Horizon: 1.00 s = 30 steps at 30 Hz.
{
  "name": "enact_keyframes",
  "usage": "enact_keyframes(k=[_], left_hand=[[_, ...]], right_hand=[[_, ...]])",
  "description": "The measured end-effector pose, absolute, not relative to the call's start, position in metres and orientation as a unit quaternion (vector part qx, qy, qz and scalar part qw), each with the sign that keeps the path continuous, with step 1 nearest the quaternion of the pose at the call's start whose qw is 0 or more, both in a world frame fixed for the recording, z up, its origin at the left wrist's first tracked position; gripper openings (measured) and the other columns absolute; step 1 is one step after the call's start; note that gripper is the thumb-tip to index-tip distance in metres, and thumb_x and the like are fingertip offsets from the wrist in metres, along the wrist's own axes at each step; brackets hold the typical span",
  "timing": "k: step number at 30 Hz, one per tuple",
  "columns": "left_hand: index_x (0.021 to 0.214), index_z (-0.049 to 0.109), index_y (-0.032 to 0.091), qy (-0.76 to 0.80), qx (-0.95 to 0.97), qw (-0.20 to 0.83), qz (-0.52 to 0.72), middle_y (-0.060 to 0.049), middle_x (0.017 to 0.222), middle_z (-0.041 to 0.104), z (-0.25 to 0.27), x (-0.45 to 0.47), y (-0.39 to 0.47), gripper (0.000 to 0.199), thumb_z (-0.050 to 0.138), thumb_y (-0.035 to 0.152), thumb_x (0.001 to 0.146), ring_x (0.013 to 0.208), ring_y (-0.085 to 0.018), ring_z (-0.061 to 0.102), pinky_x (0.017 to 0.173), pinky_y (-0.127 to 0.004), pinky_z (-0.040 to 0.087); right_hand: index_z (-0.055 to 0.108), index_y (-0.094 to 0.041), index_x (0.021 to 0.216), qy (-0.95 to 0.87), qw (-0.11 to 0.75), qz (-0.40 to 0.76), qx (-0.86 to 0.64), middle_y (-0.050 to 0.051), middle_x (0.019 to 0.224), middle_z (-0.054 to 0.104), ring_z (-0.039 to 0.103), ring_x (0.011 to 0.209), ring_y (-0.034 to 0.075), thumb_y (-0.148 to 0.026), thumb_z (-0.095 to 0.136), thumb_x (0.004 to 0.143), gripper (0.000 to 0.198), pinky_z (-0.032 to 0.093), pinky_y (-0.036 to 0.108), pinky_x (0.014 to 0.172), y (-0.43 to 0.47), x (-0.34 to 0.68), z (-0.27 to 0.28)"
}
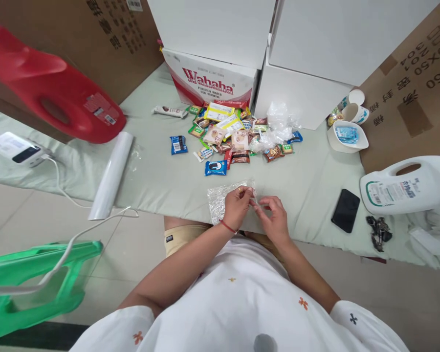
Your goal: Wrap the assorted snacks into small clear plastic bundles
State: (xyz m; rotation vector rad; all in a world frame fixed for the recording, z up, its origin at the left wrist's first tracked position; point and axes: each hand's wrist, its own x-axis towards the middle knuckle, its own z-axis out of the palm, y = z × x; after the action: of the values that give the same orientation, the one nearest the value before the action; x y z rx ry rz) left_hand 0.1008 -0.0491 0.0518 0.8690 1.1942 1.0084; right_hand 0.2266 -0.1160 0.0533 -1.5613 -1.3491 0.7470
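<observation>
Left hand (pixel 236 205) pinching bubbly plastic (pixel 216 201); right hand (pixel 275 220) beside, fingers bent, grip unclear.

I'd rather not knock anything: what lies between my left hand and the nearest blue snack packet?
In the head view, clear bubble-textured plastic, then pale green cloth, lie between your left hand and that blue packet.

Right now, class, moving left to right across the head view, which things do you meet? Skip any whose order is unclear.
White device, shiny roll, leftmost blue packet, left hand, right hand, black phone, white bottle.
</observation>
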Motion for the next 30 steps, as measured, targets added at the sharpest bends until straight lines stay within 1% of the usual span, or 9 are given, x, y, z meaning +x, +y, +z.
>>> enact_keyframes(k=[3, 9, 11, 15, 18, 22, 27, 29, 30], left_hand=[[0.07, 0.061, 0.018, 0.513, 0.401, 0.612, 0.45, 0.002, 0.062, 0.064, 0.056, 0.092, -0.049, 0.026, 0.065, 0.041, 0.082, 0.049, -0.008, 0.049, 0.051, -0.022, 0.036], [0.071, 0.06, 0.017, 0.453, 0.39, 0.674, 0.434, 0.003, 0.058, 0.056, 0.083, 0.06, -0.047, 0.031, 0.074, 0.044, 0.076, 0.051, -0.007, 0.041, 0.049, -0.021, 0.027], [0.07, 0.06, 0.017, 0.434, 0.384, 0.7, 0.418, 0.003, 0.058, 0.055, 0.093, 0.046, -0.046, 0.034, 0.077, 0.045, 0.074, 0.051, -0.006, 0.04, 0.048, -0.02, 0.026], [0.071, 0.061, 0.015, 0.416, 0.374, 0.748, 0.357, 0.003, 0.057, 0.053, 0.102, 0.015, -0.033, 0.037, 0.084, 0.043, 0.068, 0.048, -0.004, 0.038, 0.044, -0.018, 0.023], [0.077, 0.062, 0.015, 0.443, 0.365, 0.745, 0.339, 0.002, 0.062, 0.059, 0.095, -0.003, -0.022, 0.043, 0.087, 0.048, 0.065, 0.048, -0.004, 0.043, 0.042, -0.016, 0.025], [0.088, 0.06, 0.018, 0.553, 0.287, 0.709, 0.331, -0.004, 0.077, 0.07, 0.075, -0.007, -0.033, 0.058, 0.075, 0.071, 0.071, 0.05, -0.009, 0.058, 0.039, -0.016, 0.031], [0.069, 0.06, 0.014, 0.495, 0.215, 0.828, 0.15, -0.012, 0.06, 0.067, 0.052, 0.02, -0.071, 0.084, 0.041, 0.096, 0.071, 0.035, -0.009, 0.049, 0.034, -0.019, 0.012], [0.07, 0.063, 0.012, 0.468, 0.199, 0.851, 0.129, -0.012, 0.061, 0.067, 0.049, 0.036, -0.076, 0.085, 0.044, 0.095, 0.071, 0.033, -0.007, 0.044, 0.034, -0.019, 0.008], [0.071, 0.064, 0.012, 0.464, 0.196, 0.852, 0.144, -0.009, 0.06, 0.065, 0.05, 0.044, -0.075, 0.079, 0.052, 0.091, 0.071, 0.033, -0.006, 0.041, 0.035, -0.019, 0.007]], right_hand=[[0.067, -0.024, 0.088, -0.484, 0.5, 0.355, -0.624, 0.002, 0.088, 0.064, 0.058, 0.085, 0.018, -0.045, 0.064, 0.092, 0.022, 0.051, 0.032, 0.08, -0.108, 0.234, 0.056], [0.062, -0.024, 0.082, -0.302, 0.59, 0.509, -0.55, 0.0, 0.089, 0.066, 0.062, 0.083, 0.016, -0.052, 0.08, 0.077, 0.034, 0.057, 0.032, 0.078, -0.093, 0.255, 0.073], [0.06, -0.024, 0.082, -0.271, 0.595, 0.524, -0.547, -0.001, 0.084, 0.066, 0.063, 0.075, 0.014, -0.052, 0.082, 0.074, 0.037, 0.058, 0.03, 0.07, -0.092, 0.261, 0.075], [0.057, -0.024, 0.084, -0.256, 0.593, 0.492, -0.584, -0.008, 0.063, 0.055, 0.048, 0.048, 0.007, -0.052, 0.085, 0.07, 0.042, 0.043, 0.018, 0.042, -0.087, 0.277, 0.074], [0.056, -0.023, 0.083, -0.26, 0.574, 0.49, -0.601, -0.01, 0.06, 0.052, 0.041, 0.043, 0.005, -0.052, 0.087, 0.066, 0.045, 0.034, 0.016, 0.035, -0.079, 0.287, 0.071], [0.055, -0.023, 0.08, -0.256, 0.564, 0.49, -0.614, -0.009, 0.059, 0.053, 0.042, 0.043, 0.005, -0.051, 0.085, 0.066, 0.044, 0.035, 0.016, 0.035, -0.07, 0.285, 0.064], [0.054, -0.024, 0.084, -0.271, 0.568, 0.473, -0.617, -0.009, 0.061, 0.054, 0.044, 0.044, 0.006, -0.051, 0.078, 0.074, 0.038, 0.038, 0.018, 0.037, -0.073, 0.266, 0.059], [0.053, -0.024, 0.084, -0.286, 0.562, 0.475, -0.614, -0.009, 0.061, 0.054, 0.045, 0.043, 0.006, -0.052, 0.077, 0.075, 0.037, 0.038, 0.018, 0.037, -0.077, 0.259, 0.06], [0.053, -0.024, 0.084, -0.293, 0.558, 0.479, -0.611, -0.009, 0.061, 0.054, 0.044, 0.043, 0.006, -0.052, 0.077, 0.076, 0.038, 0.038, 0.018, 0.037, -0.078, 0.258, 0.061]])
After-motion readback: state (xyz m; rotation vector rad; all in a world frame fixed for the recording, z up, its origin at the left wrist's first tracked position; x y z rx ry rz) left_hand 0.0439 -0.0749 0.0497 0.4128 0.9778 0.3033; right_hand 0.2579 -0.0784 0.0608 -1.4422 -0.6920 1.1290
